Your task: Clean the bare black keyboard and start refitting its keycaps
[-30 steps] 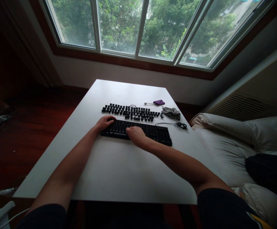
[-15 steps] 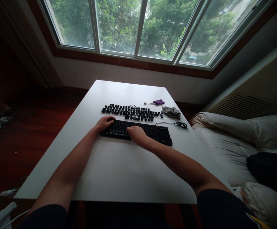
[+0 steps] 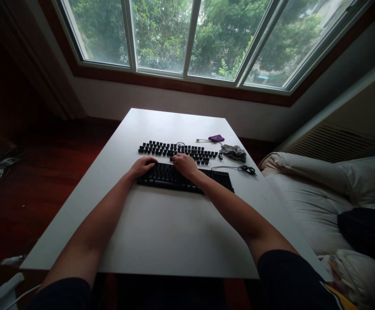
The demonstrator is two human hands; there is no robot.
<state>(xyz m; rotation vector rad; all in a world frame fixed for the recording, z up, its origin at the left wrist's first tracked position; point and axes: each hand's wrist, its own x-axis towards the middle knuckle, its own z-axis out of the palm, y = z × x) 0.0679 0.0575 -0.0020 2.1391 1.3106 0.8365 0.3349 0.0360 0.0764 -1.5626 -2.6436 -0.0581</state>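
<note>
A black keyboard [image 3: 164, 176] lies across the white table [image 3: 161, 224]. My left hand [image 3: 142, 167] holds the keyboard at its far left corner, with the thumb curled over its edge. Behind the keyboard, several loose black keycaps [image 3: 157, 148] are laid out in rows. My right hand [image 3: 185, 164] reaches over the keyboard's far edge to the front row of these keycaps. Its fingers are drawn together, and their tips hide whatever may be between them. The right forearm covers part of the keyboard's right half.
On the table's right side lie a purple cloth [image 3: 216, 138], a thin stick [image 3: 203, 140], a grey cloth [image 3: 234, 152], a small black piece [image 3: 220, 156] and a coiled black cable [image 3: 248, 169]. A pale sofa [image 3: 306, 198] stands to the right, and windows are ahead.
My right hand has moved away from me, from over the keyboard's keys to the loose keycaps behind it. My left hand stays at the keyboard's corner.
</note>
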